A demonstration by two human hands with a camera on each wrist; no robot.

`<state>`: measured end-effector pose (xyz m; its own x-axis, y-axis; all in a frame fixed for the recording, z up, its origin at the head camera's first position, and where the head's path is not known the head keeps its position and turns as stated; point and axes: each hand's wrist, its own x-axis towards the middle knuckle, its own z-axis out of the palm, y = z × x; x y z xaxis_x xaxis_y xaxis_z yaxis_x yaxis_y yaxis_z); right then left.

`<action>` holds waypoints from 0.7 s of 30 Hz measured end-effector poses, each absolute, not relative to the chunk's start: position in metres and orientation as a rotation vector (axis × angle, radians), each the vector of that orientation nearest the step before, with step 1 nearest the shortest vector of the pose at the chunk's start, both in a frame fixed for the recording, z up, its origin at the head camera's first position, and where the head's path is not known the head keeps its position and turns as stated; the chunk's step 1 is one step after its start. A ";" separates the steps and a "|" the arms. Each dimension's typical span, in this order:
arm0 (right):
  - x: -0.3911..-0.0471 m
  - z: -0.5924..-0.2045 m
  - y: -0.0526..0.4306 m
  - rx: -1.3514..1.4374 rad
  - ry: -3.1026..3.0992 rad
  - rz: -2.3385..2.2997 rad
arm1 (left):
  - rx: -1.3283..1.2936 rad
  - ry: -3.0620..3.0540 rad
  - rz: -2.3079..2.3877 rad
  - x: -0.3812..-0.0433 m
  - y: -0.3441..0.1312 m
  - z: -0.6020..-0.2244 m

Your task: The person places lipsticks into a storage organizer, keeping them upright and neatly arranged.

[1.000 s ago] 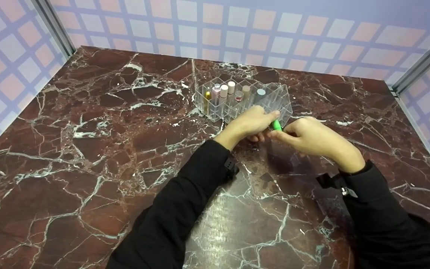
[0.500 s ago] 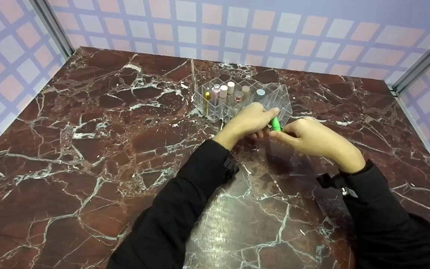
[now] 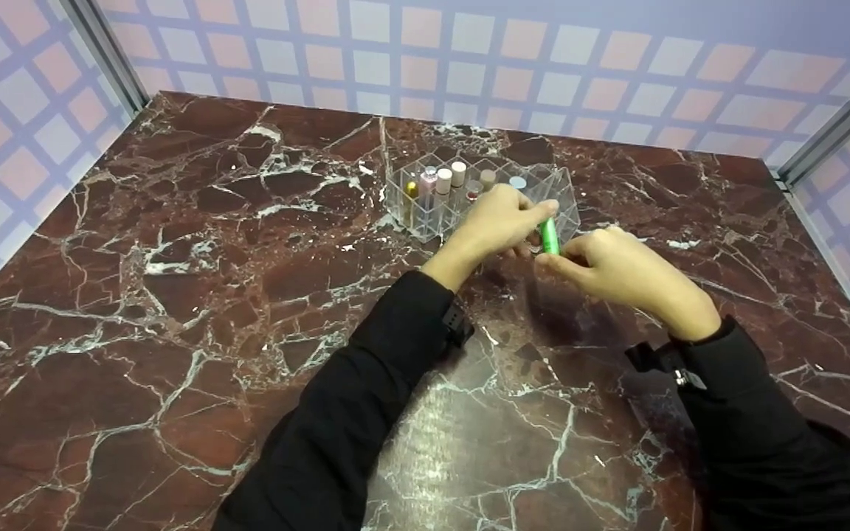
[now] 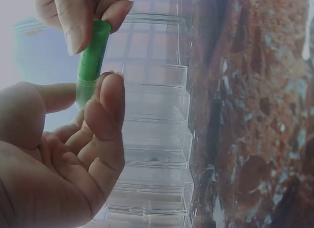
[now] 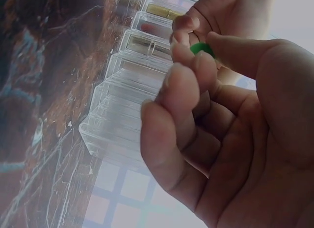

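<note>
Between the two hands is a slim green lip balm tube (image 3: 550, 236), with a paler, see-through end (image 4: 86, 90) in the left wrist view. My left hand (image 3: 502, 219) pinches that pale end between thumb and fingertips. The green end is pinched by my right hand (image 3: 617, 269), which hides its tip in the head view. In the right wrist view only a green round end (image 5: 202, 49) shows between the right thumb and fingers. Just behind the hands stands a clear stepped organizer (image 3: 565, 193), partly covered by the left hand.
Several upright lipstick tubes fill organizer slots, among them a gold one (image 3: 412, 189), a white-capped one (image 3: 458, 171) and a blue-grey-topped one (image 3: 517, 182). The red-brown marbled table (image 3: 248, 258) is bounded by checkered walls (image 3: 469, 44).
My left hand has shifted slightly up and away from the right hand, and more of the green tube shows between them. The right hand has hardly moved.
</note>
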<state>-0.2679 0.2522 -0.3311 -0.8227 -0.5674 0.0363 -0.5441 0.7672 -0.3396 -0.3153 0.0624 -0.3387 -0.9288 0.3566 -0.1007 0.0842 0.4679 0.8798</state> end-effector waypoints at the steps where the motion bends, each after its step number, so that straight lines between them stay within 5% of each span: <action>1: -0.268 -0.331 0.252 -0.909 2.899 -0.525 | 0.382 2.448 1.462 -0.316 0.062 -0.338; 21: -0.277 -0.334 0.249 -0.750 2.999 -0.613 | 0.369 2.418 1.753 -0.327 0.059 -0.327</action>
<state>-0.2775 0.2489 -0.3341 -0.8866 -0.4512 0.1021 -0.4551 0.8110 -0.3677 -0.3267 0.0589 -0.3271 -0.9612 0.2734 0.0359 0.1192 0.2944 0.9482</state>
